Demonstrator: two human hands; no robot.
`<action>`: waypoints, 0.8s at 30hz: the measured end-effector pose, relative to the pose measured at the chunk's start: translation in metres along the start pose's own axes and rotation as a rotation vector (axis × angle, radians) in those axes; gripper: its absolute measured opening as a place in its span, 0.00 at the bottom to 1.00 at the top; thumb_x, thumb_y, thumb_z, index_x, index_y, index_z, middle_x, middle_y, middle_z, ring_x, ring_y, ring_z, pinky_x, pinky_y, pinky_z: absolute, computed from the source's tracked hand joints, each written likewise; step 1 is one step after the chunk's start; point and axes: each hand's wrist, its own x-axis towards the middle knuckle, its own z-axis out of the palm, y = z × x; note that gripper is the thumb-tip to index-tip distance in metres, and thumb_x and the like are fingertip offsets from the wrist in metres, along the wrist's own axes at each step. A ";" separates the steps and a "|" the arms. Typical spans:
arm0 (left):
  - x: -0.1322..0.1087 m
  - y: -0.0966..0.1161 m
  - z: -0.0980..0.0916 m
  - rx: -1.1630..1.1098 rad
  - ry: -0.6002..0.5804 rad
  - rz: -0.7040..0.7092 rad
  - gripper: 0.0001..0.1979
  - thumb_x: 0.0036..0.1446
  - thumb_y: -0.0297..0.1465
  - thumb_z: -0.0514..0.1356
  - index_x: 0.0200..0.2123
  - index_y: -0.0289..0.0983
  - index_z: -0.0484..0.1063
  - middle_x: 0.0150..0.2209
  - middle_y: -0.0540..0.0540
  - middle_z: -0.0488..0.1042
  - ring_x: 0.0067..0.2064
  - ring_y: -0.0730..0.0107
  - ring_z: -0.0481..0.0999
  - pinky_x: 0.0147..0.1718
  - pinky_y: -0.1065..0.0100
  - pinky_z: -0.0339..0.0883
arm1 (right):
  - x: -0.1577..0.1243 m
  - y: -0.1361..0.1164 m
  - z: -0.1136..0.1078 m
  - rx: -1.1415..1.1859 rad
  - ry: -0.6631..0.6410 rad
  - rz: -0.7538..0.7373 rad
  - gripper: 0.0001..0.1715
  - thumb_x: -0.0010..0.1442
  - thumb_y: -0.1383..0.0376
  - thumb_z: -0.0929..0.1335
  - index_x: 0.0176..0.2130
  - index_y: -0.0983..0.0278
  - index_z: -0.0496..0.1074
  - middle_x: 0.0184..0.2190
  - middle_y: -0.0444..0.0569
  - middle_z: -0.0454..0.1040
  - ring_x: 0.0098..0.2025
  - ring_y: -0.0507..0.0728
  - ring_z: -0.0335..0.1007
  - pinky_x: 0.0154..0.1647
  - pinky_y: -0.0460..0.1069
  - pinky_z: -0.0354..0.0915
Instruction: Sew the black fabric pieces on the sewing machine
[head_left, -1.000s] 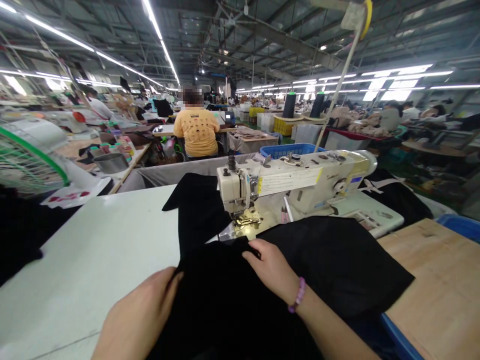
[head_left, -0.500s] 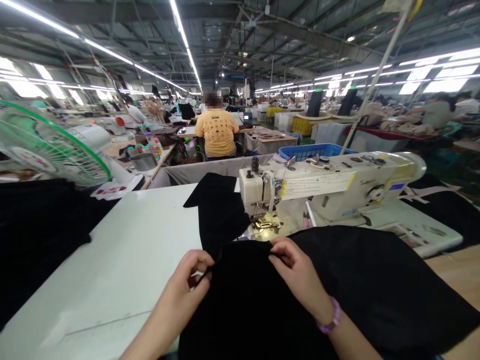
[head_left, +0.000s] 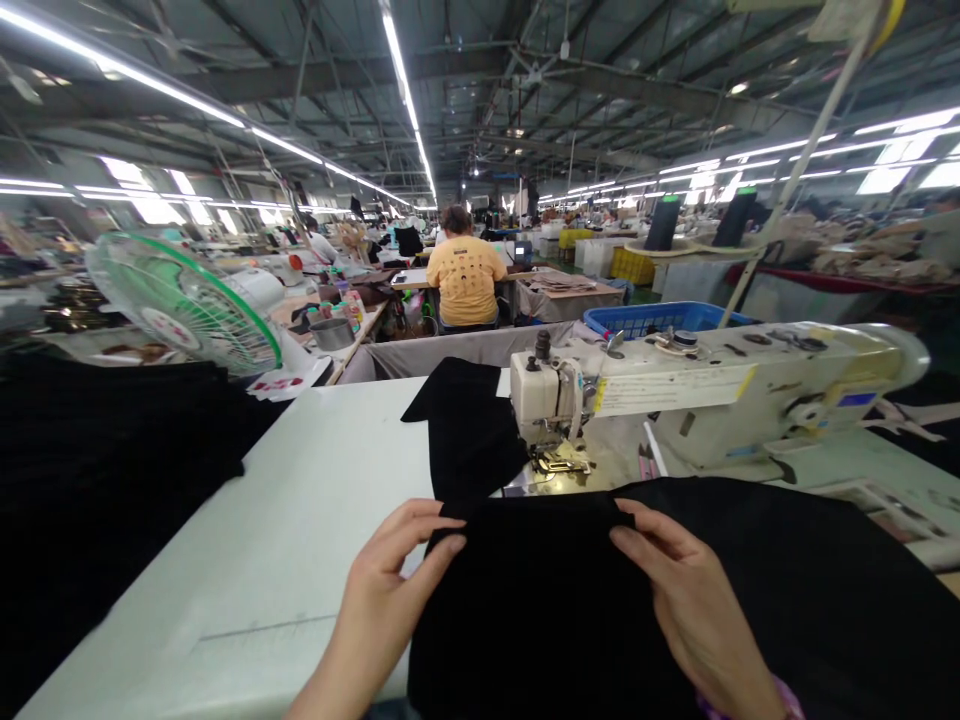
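My left hand (head_left: 401,570) pinches the upper left corner of a black fabric piece (head_left: 540,610), thumb on the near face. At the opposite upper corner, my right hand (head_left: 675,570) grips the same piece between thumb and fingers; a purple band circles that wrist. The fabric's top edge is stretched nearly straight between the hands, just in front of a white sewing machine (head_left: 675,395). Behind it, another black piece (head_left: 472,430) lies on the table left of the needle area. More black fabric (head_left: 810,560) spreads out at the right, partly behind my right hand.
The pale sewing table (head_left: 315,520) carries a ruler line near its front. Dark fabric is heaped (head_left: 112,480) on the left, below a green-rimmed fan (head_left: 195,300). A blue basket (head_left: 660,318) stands behind the machine. Farther off sits a person in a yellow shirt (head_left: 469,280).
My hands have moved farther apart, drawing the fabric's top edge wider and straighter. The camera view has turned slightly left, so the surroundings appear shifted to the right.
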 end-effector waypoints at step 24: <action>-0.013 0.012 0.019 -0.651 -0.277 -0.405 0.21 0.45 0.38 0.74 0.32 0.39 0.65 0.25 0.56 0.67 0.21 0.78 0.66 0.16 0.76 0.67 | -0.041 -0.106 -0.039 -0.846 -0.158 -0.802 0.08 0.60 0.59 0.71 0.37 0.48 0.82 0.42 0.45 0.82 0.42 0.63 0.80 0.43 0.53 0.77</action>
